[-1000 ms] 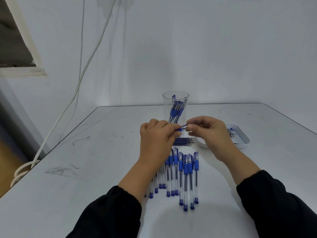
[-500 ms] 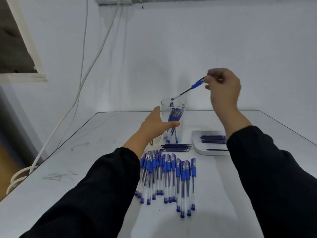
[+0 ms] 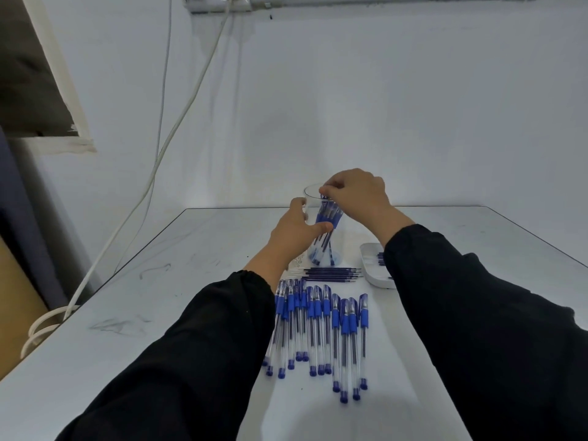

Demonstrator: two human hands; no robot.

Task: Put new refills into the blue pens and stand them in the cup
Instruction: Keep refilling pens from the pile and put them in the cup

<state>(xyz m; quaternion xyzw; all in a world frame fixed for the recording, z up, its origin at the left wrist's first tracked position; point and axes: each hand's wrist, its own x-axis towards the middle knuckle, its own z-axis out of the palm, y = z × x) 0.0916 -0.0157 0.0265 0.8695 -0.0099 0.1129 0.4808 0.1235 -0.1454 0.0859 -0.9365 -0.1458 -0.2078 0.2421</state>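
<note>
A clear plastic cup stands on the table with several blue pens leaning inside it. My left hand grips the cup's side, thumb across the front. My right hand is over the rim, its fingertips pinching the top of a pen that stands in the cup. A row of several blue pens lies on the table in front of me. Several loose dark refills lie between that row and the cup.
A white tray holding more refills sits right of the cup, partly hidden by my right sleeve. White cables hang down the wall at left. The table's left edge runs diagonally; the wall is close behind.
My right hand came down from above the cup, bringing the pen into it. My left hand stays on the cup's side.
</note>
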